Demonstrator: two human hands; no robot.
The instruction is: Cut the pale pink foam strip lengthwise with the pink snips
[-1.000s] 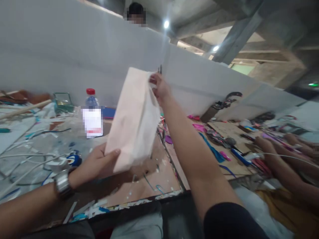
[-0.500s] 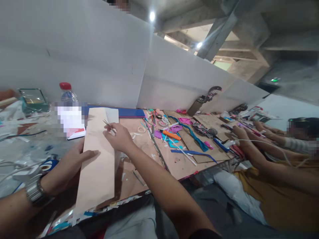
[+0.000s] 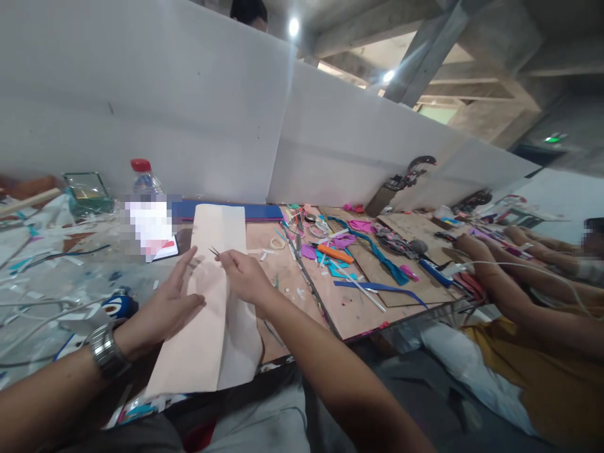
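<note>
Head view: your left hand (image 3: 172, 305), fingers spread, flattens paper sheet (image 3: 207, 327) on table (image 3: 292, 302), steadying it; your right hand (image 3: 245, 277) pinches tweezers (image 3: 214, 251) over sheet.

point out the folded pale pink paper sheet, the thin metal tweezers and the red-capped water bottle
folded pale pink paper sheet (image 3: 198, 349), head view, lower flat face
thin metal tweezers (image 3: 214, 251), head view, tips beyond the right hand (image 3: 245, 277)
red-capped clear plastic water bottle (image 3: 143, 182), head view, shoulder below cap

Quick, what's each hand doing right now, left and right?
Left hand: open, palm flat on the pale pink sheet.
Right hand: closed, pinching thin tweezers over the same sheet.
</note>
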